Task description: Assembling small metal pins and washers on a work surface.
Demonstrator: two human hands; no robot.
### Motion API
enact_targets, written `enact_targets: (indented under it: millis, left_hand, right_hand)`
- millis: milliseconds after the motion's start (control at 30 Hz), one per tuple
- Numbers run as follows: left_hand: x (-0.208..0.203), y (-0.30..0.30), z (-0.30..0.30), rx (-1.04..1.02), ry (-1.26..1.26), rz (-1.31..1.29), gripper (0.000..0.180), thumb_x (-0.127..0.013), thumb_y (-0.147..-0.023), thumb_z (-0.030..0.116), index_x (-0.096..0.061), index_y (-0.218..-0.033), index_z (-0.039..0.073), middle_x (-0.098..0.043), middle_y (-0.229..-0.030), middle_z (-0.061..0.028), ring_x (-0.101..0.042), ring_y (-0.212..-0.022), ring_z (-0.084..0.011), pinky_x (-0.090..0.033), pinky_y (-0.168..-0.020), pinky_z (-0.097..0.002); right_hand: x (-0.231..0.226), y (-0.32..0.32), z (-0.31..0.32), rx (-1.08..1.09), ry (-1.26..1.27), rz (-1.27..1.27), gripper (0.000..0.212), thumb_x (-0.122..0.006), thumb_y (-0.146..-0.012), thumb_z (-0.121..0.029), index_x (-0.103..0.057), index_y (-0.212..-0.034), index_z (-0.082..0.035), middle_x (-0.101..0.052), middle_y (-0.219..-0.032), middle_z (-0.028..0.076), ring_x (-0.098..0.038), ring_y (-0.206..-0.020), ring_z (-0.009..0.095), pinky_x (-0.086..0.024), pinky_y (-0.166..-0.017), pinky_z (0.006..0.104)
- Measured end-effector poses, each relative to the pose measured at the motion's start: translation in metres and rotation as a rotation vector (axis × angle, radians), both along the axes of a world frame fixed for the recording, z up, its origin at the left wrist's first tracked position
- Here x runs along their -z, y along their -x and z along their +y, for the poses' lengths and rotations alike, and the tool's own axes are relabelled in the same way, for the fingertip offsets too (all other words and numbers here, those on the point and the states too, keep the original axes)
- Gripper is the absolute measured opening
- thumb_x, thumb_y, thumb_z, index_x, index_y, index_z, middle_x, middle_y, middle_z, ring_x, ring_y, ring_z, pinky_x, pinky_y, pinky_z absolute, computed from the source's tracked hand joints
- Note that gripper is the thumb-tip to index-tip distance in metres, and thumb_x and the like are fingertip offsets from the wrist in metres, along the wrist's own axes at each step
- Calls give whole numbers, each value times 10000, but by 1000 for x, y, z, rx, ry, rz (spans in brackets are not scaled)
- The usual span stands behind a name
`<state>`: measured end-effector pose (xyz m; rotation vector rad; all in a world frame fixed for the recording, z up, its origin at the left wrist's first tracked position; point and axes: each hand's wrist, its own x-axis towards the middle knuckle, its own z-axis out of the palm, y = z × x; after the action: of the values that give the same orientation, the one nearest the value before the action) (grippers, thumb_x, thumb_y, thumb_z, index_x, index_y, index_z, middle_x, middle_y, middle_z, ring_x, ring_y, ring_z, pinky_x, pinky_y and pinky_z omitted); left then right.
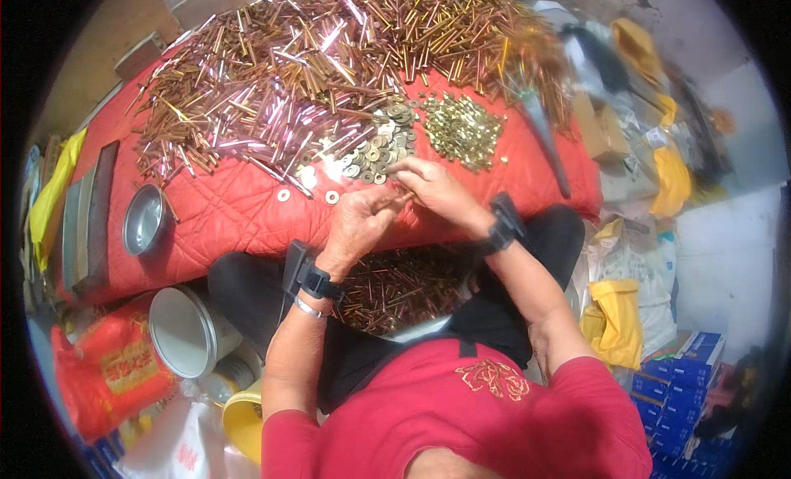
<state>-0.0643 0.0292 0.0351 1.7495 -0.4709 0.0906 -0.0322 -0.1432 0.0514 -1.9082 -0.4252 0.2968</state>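
Observation:
My left hand [362, 222] and my right hand [442, 196] meet at the near edge of a red quilted cover [247, 200]. The fingers of both are pinched together, and whatever lies between them is too small to make out. Just beyond the fingertips is a pile of flat round washers [381, 152], with a few loose ones to its left. Right of it lies a patch of small brass-coloured pieces [463, 131], perhaps nuts. Behind both spreads a large heap of thin copper-coloured metal rods [321, 63].
A metal bowl [145, 219] sits at the cover's left. More rods [395, 291] lie below, between my legs. A white bucket [183, 331] and red bag [115, 372] stand at left; yellow bags [614, 318] and blue boxes [680, 388] at right.

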Motion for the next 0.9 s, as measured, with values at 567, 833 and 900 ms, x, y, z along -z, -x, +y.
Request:
enact_targets:
  millis: [567, 833, 900]
  left_hand:
    - [-2, -23, 33, -14, 935, 922, 318, -535, -941, 234, -544, -1132, -20, -554, -806, -18, -411, -543, -44, -282, -404, -157]
    - [10, -29, 44, -226, 906, 785, 252, -529, -939, 198, -534, -1100, 4, -604, -801, -66, -547, -559, -93, -413, -439, -181]
    - [6, -28, 42, -309, 886, 758, 255, -540, -944, 254, -550, -1037, 17, -616, -761, -75, -554, -557, -92, -403, -431, -176]
  right_hand:
    - [23, -231, -57, 375, 1163, -1325, 190, -558, -757, -122, -551, -945, -144, -501, -964, 49, -511, -903, 216, -405, -731, 367]
    - [-6, -231, -57, 150, 857, -1439, 78, -566, -777, -95, -567, -851, -117, -563, -861, 48, -587, -778, 241, -469, -680, 364]
    - [-12, -203, -43, 249, 621, -1273, 65, -576, -791, -75, -555, -853, -79, -560, -851, 81, -585, -755, 275, -479, -671, 379]
